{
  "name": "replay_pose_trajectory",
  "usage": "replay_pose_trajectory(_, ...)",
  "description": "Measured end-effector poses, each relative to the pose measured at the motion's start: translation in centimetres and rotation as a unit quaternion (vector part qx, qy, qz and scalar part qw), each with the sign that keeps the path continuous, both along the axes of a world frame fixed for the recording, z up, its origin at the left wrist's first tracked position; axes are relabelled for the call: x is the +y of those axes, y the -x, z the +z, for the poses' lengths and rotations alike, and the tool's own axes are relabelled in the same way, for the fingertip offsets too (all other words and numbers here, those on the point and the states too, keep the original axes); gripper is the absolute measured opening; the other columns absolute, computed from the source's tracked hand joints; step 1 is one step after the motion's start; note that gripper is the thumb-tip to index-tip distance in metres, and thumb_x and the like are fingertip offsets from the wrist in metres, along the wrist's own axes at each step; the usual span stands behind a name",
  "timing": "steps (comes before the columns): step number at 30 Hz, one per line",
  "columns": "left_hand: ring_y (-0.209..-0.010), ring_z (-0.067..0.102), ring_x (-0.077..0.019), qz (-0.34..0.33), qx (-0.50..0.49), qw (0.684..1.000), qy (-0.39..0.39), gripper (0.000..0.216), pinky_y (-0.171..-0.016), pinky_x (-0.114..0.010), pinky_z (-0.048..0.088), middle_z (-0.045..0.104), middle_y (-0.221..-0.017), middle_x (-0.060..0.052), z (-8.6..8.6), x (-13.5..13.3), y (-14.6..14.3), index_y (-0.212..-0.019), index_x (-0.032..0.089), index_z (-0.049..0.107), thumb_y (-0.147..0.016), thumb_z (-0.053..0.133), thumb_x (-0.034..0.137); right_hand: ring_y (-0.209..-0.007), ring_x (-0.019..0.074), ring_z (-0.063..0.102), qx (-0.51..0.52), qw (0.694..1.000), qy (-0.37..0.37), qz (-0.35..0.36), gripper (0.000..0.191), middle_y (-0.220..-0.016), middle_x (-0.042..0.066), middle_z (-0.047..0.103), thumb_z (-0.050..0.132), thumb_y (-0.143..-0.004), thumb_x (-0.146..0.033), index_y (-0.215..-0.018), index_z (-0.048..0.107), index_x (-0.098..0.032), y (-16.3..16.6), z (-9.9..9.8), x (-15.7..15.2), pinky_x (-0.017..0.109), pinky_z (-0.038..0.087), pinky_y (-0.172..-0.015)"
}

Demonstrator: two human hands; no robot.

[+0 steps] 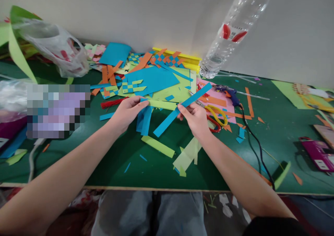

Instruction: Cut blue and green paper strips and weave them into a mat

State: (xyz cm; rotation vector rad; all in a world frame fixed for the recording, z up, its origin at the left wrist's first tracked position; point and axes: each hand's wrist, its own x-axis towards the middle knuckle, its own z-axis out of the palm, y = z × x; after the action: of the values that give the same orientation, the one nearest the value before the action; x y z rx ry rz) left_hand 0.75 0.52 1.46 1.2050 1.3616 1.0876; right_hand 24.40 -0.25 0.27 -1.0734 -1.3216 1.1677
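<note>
Green table (112, 170) covered in cut coloured paper stretches out before a person working with both bare hands. At its far edge, against the pale wall, stands a clear plastic bottle (235, 31) with a red-and-white label. Left of the bottle, near the middle of that edge, a blue sheet (156, 78) lies across light green paper.

Nearer the person, the left hand (130, 111) is nearly closed, thumb and forefinger pinching paper. The right hand (194, 118) pinches too, thumb in front and fingers curled behind, at the spot where two strips cross.

One of them, a long blue strip (168, 121), runs diagonally, one end toward the table's near edge and the other up toward the far right corner; it lies at the right hand's fingertips, its lower end reaching into the gap between the hands. The other, a light green strip (163, 105), spans that gap, its long axis nearly parallel to the near edge.

Blue strips (143, 121) extend from the left fingertips toward the near edge; whether they join the green one is unclear. Small blue slivers (127, 167) dot the tabletop near that edge.
</note>
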Motion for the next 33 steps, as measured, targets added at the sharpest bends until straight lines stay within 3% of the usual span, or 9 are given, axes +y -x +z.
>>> replay_pose_trajectory(3, -0.054, 0.044, -0.0108, -0.031, 0.013, 0.999, 0.000, 0.025, -0.049, -0.022, 0.031, 0.051, -0.064, 0.002, -0.21, 0.07, 0.16, -0.083, 0.020, 0.068, -0.078, 0.070, 0.044, -0.053, 0.0108, 0.058, -0.009, 1.000, 0.003, 0.001, 0.030, -0.061, -0.001, 0.067, 0.071, -0.080, -0.050, -0.075, 0.064, -0.021, 0.00, -0.01, 0.04, 0.028, 0.046, -0.055)
replay_pose_trajectory(17, -0.060, 0.049, -0.0123, -0.007, 0.030, 0.999, -0.026, 0.022, -0.053, -0.023, 0.035, 0.056, -0.069, 0.000, 0.09, -0.04, 0.13, -0.085, 0.018, 0.067, -0.080, 0.067, 0.039, -0.052, 0.0106, 0.057, -0.010, 1.000, -0.004, 0.007, 0.028, -0.059, -0.002, 0.065, 0.070, -0.081, -0.048, -0.077, 0.065, -0.021, 0.10, 0.35, -0.18, 0.028, 0.045, -0.054)
replay_pose_trajectory(25, -0.057, 0.042, -0.0101, -0.026, 0.038, 0.999, -0.028, 0.020, -0.052, -0.023, 0.030, 0.052, -0.066, 0.002, -0.13, -0.08, 0.14, -0.085, 0.019, 0.068, -0.082, 0.067, 0.038, -0.053, 0.0108, 0.057, -0.019, 1.000, -0.001, -0.012, 0.029, -0.060, -0.002, 0.065, 0.070, -0.081, -0.049, -0.075, 0.064, -0.021, -0.13, 0.03, 0.16, 0.028, 0.046, -0.055)
replay_pose_trajectory(33, -0.061, 0.058, -0.0142, -0.022, -0.029, 0.999, 0.039, 0.016, -0.057, -0.025, 0.045, 0.058, -0.065, 0.000, 0.25, 0.01, -0.01, -0.082, 0.018, 0.065, -0.081, 0.068, 0.034, -0.053, 0.0105, 0.057, -0.032, 0.999, -0.010, -0.013, 0.028, -0.059, -0.002, 0.066, 0.069, -0.083, -0.047, -0.074, 0.063, -0.021, -0.21, 0.05, 0.12, 0.027, 0.044, -0.054)
